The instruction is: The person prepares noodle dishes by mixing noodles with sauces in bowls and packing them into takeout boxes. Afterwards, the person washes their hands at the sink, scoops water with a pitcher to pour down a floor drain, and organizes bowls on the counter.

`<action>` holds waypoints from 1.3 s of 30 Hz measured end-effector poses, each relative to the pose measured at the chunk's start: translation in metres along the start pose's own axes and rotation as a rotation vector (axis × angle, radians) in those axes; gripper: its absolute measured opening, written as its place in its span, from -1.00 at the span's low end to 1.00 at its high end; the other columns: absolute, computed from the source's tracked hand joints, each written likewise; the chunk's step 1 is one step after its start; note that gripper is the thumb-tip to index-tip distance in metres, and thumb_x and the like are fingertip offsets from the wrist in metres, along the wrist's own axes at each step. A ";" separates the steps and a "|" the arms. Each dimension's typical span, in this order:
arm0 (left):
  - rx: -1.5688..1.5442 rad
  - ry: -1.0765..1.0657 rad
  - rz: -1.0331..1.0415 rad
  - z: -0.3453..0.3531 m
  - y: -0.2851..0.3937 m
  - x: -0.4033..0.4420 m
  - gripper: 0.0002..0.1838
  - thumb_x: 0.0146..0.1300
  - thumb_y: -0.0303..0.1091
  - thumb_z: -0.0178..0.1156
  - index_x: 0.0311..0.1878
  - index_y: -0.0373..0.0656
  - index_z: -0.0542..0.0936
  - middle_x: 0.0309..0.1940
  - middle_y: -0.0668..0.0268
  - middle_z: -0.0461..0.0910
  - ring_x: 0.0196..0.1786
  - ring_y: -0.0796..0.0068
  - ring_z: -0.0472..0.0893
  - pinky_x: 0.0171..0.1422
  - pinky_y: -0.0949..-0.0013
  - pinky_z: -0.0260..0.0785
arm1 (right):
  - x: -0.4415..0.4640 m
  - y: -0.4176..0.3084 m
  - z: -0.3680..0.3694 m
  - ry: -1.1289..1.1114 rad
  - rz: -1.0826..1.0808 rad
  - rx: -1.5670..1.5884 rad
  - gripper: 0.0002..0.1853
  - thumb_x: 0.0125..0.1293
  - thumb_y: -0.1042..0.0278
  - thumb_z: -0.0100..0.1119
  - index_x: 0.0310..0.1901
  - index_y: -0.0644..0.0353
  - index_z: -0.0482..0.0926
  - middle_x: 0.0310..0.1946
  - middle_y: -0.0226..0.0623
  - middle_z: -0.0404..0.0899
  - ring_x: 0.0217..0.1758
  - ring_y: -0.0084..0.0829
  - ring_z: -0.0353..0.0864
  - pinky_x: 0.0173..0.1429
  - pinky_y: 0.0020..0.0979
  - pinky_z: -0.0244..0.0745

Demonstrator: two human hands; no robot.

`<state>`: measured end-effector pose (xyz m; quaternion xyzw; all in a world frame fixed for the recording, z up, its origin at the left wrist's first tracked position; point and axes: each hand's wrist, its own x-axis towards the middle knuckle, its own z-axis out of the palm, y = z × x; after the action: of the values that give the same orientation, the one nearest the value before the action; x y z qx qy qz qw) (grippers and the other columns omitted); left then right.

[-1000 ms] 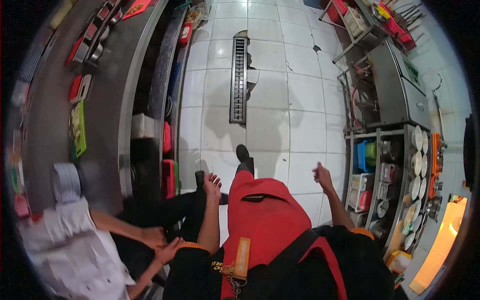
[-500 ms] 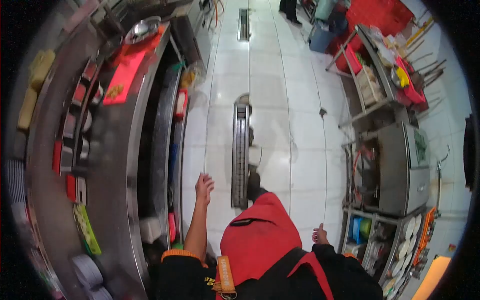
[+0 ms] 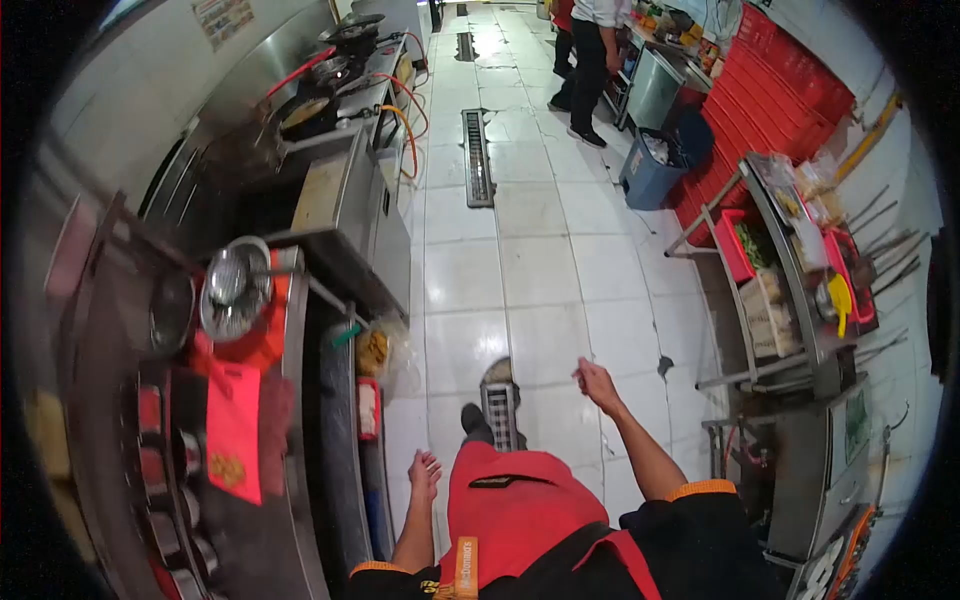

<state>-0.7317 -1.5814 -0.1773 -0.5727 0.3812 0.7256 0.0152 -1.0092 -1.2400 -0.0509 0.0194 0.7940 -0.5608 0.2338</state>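
My left hand [image 3: 425, 474] hangs low beside the red apron [image 3: 520, 505], its fingers loosely apart and nothing held. Out in front over the white tiles, my right hand [image 3: 596, 384] is also empty, with fingers slightly bent and apart. Neither hand touches anything. Nearest to the left hand is the steel counter at the left, with a red tray [image 3: 368, 408] on its lower shelf. One dark shoe [image 3: 476, 420] shows beside a floor drain [image 3: 500, 410].
On the left counter lie a pink cutting board [image 3: 233, 425] and a metal bowl with a strainer [image 3: 236, 290]; woks [image 3: 305, 115] stand beyond. Ahead right are a person in dark trousers [image 3: 587, 75], a blue bin [image 3: 655, 165], red crates [image 3: 765, 90] and a shelf rack [image 3: 750, 270].
I have moved forward along the aisle, and the stove and person have come into fuller view. My right hand has swung forward; my left hand has dropped back.
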 end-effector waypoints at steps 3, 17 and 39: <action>0.014 -0.136 0.062 0.098 0.094 0.062 -0.54 0.25 0.12 0.07 -0.15 -0.14 0.51 -0.37 0.32 0.49 -0.42 0.52 0.45 -0.36 0.49 0.31 | 0.041 0.005 -0.010 0.123 0.243 0.002 -0.39 0.43 -0.18 -0.24 -0.54 0.20 0.46 -0.74 -0.48 0.26 -0.68 -0.60 0.24 -0.58 -0.51 0.16; 0.089 -0.246 0.201 0.482 0.471 0.248 -0.59 0.34 0.02 0.00 -0.02 -0.13 0.51 -0.25 0.35 0.55 -0.30 0.54 0.50 -0.25 0.43 0.34 | 0.409 0.023 -0.131 0.294 0.701 0.091 -0.30 0.31 -0.43 -0.31 -0.70 0.04 0.33 -0.84 -0.50 0.16 -0.85 -0.54 0.13 -0.77 -0.40 0.02; 0.437 -0.230 0.383 1.104 1.020 0.631 -0.67 0.33 -0.06 0.04 -0.13 -0.15 0.52 -0.34 0.37 0.56 -0.38 0.59 0.53 -0.33 0.48 0.34 | 1.210 -0.296 -0.227 0.320 0.875 0.289 -0.25 0.29 -0.42 -0.26 -0.74 0.14 0.36 -0.87 -0.47 0.17 -0.85 -0.50 0.22 -0.77 -0.43 0.20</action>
<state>-2.3211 -1.9356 -0.1035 -0.3879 0.6251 0.6759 0.0439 -2.2526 -1.4252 -0.2066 0.4697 0.6512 -0.5044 0.3177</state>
